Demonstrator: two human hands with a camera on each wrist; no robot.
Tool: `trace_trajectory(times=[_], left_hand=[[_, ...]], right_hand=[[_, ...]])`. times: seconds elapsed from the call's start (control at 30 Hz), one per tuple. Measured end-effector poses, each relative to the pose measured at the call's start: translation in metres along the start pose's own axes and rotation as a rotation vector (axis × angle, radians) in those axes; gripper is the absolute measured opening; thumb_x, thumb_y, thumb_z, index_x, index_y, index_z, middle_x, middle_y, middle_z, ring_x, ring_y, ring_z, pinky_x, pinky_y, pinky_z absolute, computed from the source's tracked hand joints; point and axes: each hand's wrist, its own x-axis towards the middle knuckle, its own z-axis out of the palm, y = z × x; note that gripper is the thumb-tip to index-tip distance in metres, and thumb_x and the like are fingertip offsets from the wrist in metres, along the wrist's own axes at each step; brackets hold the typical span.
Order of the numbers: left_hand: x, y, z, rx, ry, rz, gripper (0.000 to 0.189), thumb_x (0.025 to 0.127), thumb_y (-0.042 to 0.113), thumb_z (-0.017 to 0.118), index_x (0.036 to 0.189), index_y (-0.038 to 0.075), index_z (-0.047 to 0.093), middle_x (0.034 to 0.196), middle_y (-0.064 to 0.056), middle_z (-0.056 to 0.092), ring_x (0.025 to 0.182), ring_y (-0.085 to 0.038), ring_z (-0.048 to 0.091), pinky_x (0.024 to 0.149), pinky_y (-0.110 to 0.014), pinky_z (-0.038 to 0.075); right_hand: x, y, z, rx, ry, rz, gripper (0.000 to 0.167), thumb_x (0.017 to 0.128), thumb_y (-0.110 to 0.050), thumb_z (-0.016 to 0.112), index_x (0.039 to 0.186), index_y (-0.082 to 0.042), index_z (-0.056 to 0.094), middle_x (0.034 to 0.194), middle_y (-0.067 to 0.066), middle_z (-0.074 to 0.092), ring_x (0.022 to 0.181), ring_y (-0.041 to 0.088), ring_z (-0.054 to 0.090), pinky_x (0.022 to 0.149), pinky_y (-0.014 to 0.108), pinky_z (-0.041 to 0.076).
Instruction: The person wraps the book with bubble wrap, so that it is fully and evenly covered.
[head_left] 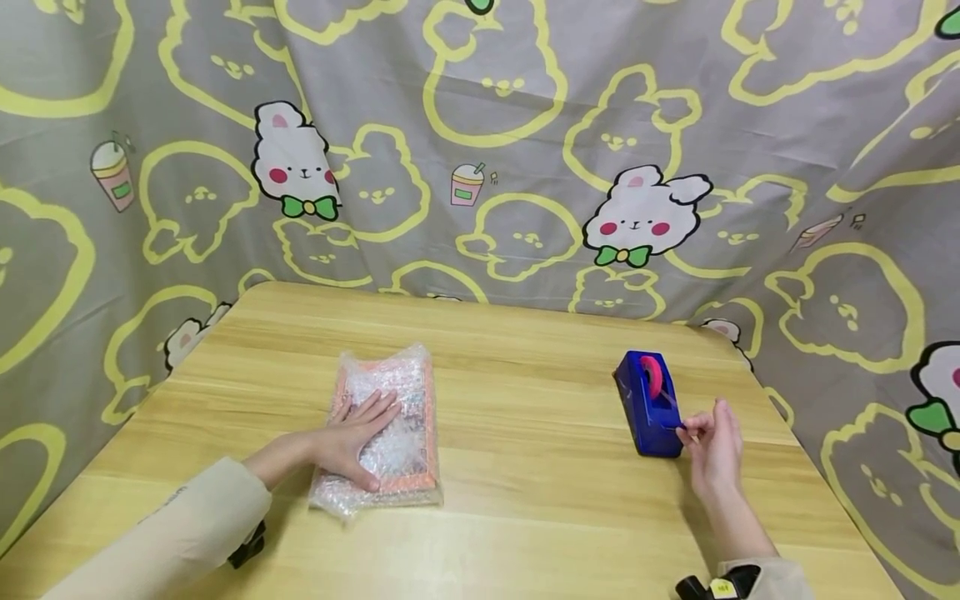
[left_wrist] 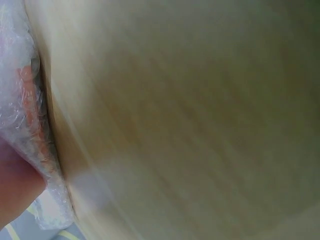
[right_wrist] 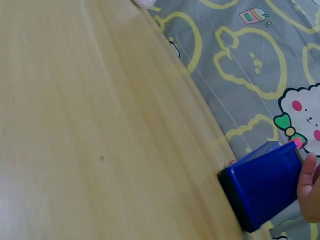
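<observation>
A flat rectangular item with an orange border, wrapped in bubble wrap, lies on the left half of the table. My left hand rests on it with the fingers spread; the wrist view shows the plastic edge beside part of that hand. On the right stands a blue tape dispenser with a pink-cored roll. At its front end, my right hand pinches the end of the clear tape between thumb and fingertip. The wrist view shows the dispenser's blue side next to the fingers.
Both things stand on a light wooden table. Grey curtain cloth with yellow outlines and white cartoon animals hangs behind the table and along both sides.
</observation>
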Motion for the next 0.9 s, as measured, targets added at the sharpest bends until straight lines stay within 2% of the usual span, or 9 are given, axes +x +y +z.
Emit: trace_trajectory(times=[0.07,0.23,0.3,0.47,0.57,0.6,0.77,0.9], left_hand=[[0.001,0.000,0.000,0.000,-0.001,0.004,0.116,0.067,0.056,0.070,0.144,-0.001,0.007,0.149,-0.024,-0.006,0.134,-0.045,-0.008,0.099,-0.068,-0.008],[0.002,0.002,0.003,-0.001,-0.013,0.012,0.116,0.067,0.057,0.070,0.144,-0.001,0.007,0.149,-0.024,-0.007,0.134,-0.045,-0.007,0.099,-0.068,-0.007],[0.002,0.002,0.004,-0.005,-0.016,0.012,0.116,0.067,0.057,0.070,0.144,-0.001,0.006,0.149,-0.024,-0.007,0.134,-0.045,-0.008,0.099,-0.068,-0.007],[0.002,0.000,0.004,-0.015,-0.005,0.004,0.115,0.067,0.056,0.070,0.145,0.000,0.007,0.149,-0.023,-0.007,0.134,-0.045,-0.008,0.099,-0.068,-0.008],[0.001,0.000,0.004,-0.006,-0.001,-0.002,0.115,0.067,0.057,0.070,0.145,0.000,0.006,0.149,-0.023,-0.008,0.134,-0.045,-0.009,0.099,-0.067,-0.008],[0.001,0.000,0.004,0.000,-0.003,-0.004,0.116,0.067,0.058,0.069,0.145,0.000,0.006,0.150,-0.023,-0.008,0.134,-0.045,-0.009,0.099,-0.067,-0.009],[0.000,-0.001,0.004,0.011,0.016,0.014,0.116,0.067,0.058,0.069,0.144,-0.001,0.007,0.149,-0.025,-0.006,0.133,-0.047,-0.007,0.098,-0.068,-0.008],[0.000,0.000,0.002,0.017,0.025,0.019,0.116,0.067,0.058,0.069,0.144,-0.001,0.007,0.149,-0.025,-0.006,0.133,-0.047,-0.007,0.099,-0.068,-0.008]], right_hand=[[0.000,0.001,-0.008,-0.080,0.008,-0.006,0.024,0.093,-0.026,0.050,0.111,-0.020,0.036,0.061,-0.003,0.059,0.057,0.008,0.052,0.058,0.020,0.048],[0.003,0.006,-0.042,-0.448,0.034,0.061,0.020,0.089,-0.027,0.058,0.107,-0.028,0.047,0.067,-0.015,0.065,0.058,0.000,0.049,0.058,0.016,0.048],[0.003,0.006,-0.050,-0.577,0.018,0.089,0.017,0.089,-0.028,0.059,0.103,-0.032,0.051,0.068,-0.018,0.065,0.058,-0.002,0.048,0.059,0.015,0.048],[-0.004,0.003,-0.041,-0.701,0.013,0.091,0.010,0.087,-0.026,0.062,0.094,-0.032,0.058,0.067,-0.016,0.065,0.056,0.000,0.048,0.054,0.015,0.044],[-0.006,0.002,-0.030,-0.742,0.047,0.074,0.010,0.086,-0.022,0.063,0.095,-0.025,0.058,0.063,-0.015,0.064,0.054,0.001,0.049,0.051,0.015,0.042],[-0.006,0.002,-0.026,-0.788,0.062,0.070,0.012,0.086,-0.023,0.063,0.096,-0.023,0.056,0.062,-0.017,0.063,0.054,0.000,0.050,0.052,0.015,0.041],[-0.004,0.007,-0.019,-0.931,0.117,-0.030,0.026,0.086,-0.018,0.063,0.107,-0.006,0.053,0.057,-0.019,0.058,0.052,0.000,0.051,0.046,0.015,0.037],[-0.003,0.011,-0.017,-0.949,0.153,-0.109,0.014,0.085,-0.013,0.064,0.097,-0.007,0.058,0.054,-0.015,0.054,0.046,0.003,0.045,0.040,0.018,0.033]])
